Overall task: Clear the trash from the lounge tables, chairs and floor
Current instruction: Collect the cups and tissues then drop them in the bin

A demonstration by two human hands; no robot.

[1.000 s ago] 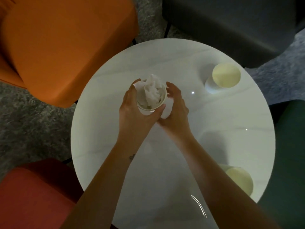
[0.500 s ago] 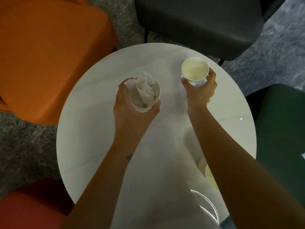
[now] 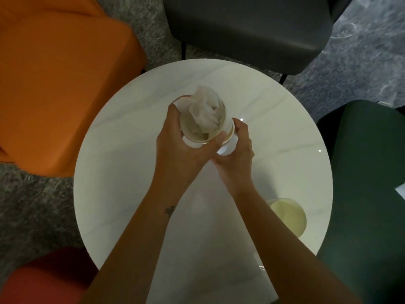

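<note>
now the second paper cup (image 3: 228, 148), which half a second ago was being gripped by the right hand (image 3: 239, 155) well apart from the other, is being held against the tissue-stuffed cup (image 3: 188, 127) that is being gripped by the left hand (image 3: 182, 148), over the middle of the table (image 3: 122, 172). each cup is being clasped by curled fingers. the stuffed cup is apparently being nested into the empty one; how deep cannot be told. the trash is thus judged as being gathered into one stack. three cups are being counted: two in hand and a third cup (image 3: 289, 216) standing near the table's right edge. also being counted: one tissue wad (image 3: 206, 108), one table, and four chairs: orange chair (image 3: 57, 88), grey chair (image 3: 252, 29), green chair (image 3: 368, 194), red chair (image 3: 37, 284).
</note>
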